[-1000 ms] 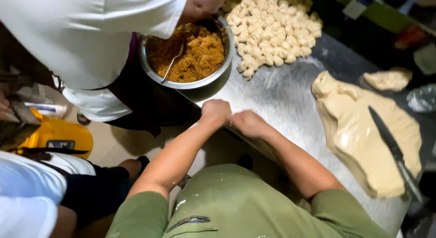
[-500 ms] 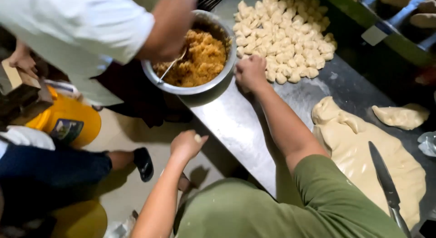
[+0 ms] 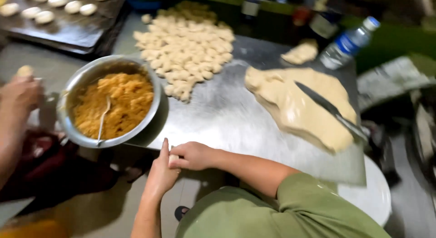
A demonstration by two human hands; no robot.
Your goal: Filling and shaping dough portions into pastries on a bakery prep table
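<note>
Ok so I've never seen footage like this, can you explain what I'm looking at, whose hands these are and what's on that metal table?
There is no machine here. A camera worn on a person's head looks down at their own bare hands. The left hand and right hand meet at the edge of the steel table, pinching a small dough piece together. On the table lie a heap of small dough pieces, a large dough slab with a knife on it, and a bowl of orange filling with a spoon. Another person's hand is at the left.
</note>
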